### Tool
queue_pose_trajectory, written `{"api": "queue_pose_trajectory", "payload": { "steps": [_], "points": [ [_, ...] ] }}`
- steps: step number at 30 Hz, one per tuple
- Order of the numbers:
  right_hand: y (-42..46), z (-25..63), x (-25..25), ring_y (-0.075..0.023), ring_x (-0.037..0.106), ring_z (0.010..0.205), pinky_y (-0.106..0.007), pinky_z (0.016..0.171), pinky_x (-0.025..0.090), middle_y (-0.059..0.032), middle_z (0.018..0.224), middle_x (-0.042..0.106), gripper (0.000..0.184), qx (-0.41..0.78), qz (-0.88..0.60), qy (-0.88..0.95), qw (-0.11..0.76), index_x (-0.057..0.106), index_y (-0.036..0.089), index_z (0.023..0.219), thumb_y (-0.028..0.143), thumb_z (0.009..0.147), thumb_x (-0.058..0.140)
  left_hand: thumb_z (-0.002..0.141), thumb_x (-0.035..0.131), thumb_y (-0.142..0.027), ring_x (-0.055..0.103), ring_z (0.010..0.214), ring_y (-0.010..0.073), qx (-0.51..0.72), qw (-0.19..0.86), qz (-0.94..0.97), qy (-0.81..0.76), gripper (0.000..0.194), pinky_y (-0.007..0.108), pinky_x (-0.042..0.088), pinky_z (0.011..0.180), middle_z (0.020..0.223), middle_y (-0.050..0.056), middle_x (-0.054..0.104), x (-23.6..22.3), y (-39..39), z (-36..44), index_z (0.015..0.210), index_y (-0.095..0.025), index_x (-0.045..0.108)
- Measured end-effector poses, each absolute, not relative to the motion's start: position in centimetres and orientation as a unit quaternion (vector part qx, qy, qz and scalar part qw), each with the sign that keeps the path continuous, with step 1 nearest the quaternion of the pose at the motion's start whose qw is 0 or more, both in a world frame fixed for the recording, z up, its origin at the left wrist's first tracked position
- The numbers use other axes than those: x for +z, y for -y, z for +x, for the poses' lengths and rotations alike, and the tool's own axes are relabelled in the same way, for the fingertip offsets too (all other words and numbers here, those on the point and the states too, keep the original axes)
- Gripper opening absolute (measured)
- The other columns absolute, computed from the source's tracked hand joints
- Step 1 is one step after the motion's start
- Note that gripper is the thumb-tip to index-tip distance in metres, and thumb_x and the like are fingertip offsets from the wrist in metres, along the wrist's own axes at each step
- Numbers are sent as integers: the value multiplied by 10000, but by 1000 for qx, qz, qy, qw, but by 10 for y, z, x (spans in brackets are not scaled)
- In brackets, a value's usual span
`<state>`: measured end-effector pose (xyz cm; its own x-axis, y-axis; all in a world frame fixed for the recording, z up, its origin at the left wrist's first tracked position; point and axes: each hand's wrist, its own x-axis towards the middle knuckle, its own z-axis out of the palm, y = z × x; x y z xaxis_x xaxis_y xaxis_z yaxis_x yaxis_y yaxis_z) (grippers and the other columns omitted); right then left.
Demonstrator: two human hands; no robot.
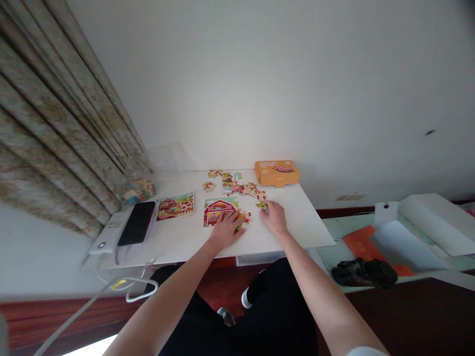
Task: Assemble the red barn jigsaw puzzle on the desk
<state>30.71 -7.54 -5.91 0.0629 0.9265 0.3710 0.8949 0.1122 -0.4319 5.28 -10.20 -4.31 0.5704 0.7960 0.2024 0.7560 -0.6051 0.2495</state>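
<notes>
A partly joined jigsaw puzzle [218, 205] with a red barn lies on the white table. My left hand [225, 230] rests on its lower right part with the fingers stretched out, covering some of it. A joined patch of pieces [245, 216] sticks out past those fingers to the right. My right hand [275, 217] is closed at the fingertips on a greenish puzzle piece [261, 204], partly hidden by the fingers. Loose puzzle pieces [249, 188] are scattered behind both hands. To the left lies a picture card [175, 206] with a farm scene.
An orange puzzle box [277, 174] stands at the table's back right. On the left are a black phone [137, 223], a white box [107, 235] and a clear plastic bag [139, 185]. A white cable [89, 301] hangs by the table's front left. A lower glass surface [336, 227] is at right.
</notes>
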Motion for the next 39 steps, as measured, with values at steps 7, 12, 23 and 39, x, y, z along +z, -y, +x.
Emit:
{"api": "queue_pose_trajectory", "payload": {
  "steps": [7, 12, 23, 39],
  "points": [
    [77, 306, -56, -302, 618, 1102, -427, 976, 430, -126, 1183, 723, 290, 21, -676, 670, 306, 670, 194, 1162, 258, 901, 562, 1009, 560, -368, 526, 1404, 296, 159, 48, 878, -448, 337, 577, 331, 1218, 1496, 66, 597, -40, 103, 60, 1320, -321, 679],
    [77, 307, -58, -300, 626, 1099, -420, 969, 417, -123, 1179, 736, 299, 15, -691, 652, 310, 666, 206, 1182, 352, 926, 611, 1005, 568, -338, 565, 1360, 293, 154, 39, 884, -440, 298, 526, 389, 1186, 1442, 78, 639, -37, 99, 60, 1259, -283, 714],
    [73, 312, -65, -294, 622, 1138, -424, 988, 426, -98, 1267, 714, 315, 51, -666, 677, 310, 640, 230, 1238, 297, 931, 610, 1026, 486, -526, 390, 1514, 274, 117, 53, 902, -411, 543, 549, 222, 1266, 1617, 53, 461, -41, 110, 34, 1534, -334, 485],
    [74, 315, -68, -274, 647, 1157, -437, 1006, 485, -98, 1245, 702, 325, 75, -612, 694, 372, 635, 228, 1225, 213, 907, 567, 1021, 520, -507, 415, 1490, 300, 122, 86, 900, -409, 512, 580, 237, 1257, 1595, 80, 488, -32, 124, 20, 1483, -290, 560]
  ]
}}
